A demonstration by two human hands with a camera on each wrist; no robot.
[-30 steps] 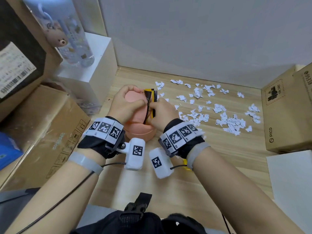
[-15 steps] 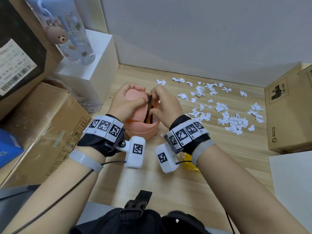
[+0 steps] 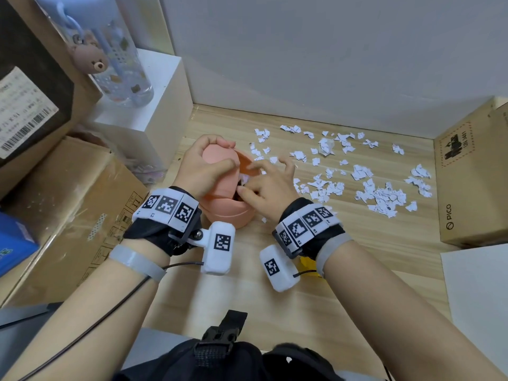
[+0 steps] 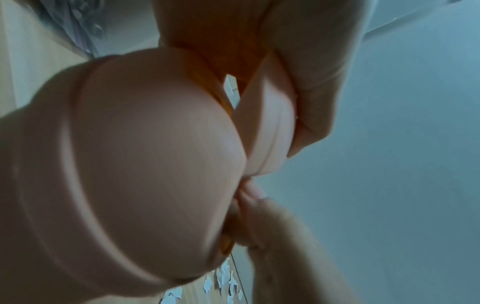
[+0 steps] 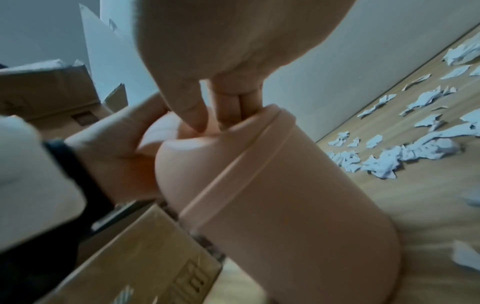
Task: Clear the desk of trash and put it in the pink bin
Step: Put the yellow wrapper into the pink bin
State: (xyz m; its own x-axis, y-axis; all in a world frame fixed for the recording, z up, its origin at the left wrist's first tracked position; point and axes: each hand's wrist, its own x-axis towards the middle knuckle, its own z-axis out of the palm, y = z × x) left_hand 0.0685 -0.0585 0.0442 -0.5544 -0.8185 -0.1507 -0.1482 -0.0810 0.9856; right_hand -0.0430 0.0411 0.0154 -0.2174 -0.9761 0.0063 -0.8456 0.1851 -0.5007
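Only right wrist view shows fingers (image 5: 228, 115) inside pink bin (image 5: 285, 185), lid hidden

This looks like a home desk corner or a small storage nook. A light wooden table (image 3: 330, 257) meets a plain grey wall, cardboard shipping boxes (image 3: 68, 210) stand on both sides, and a drinking bottle with a bear charm (image 3: 115, 59) stands on a white box (image 3: 143, 105).
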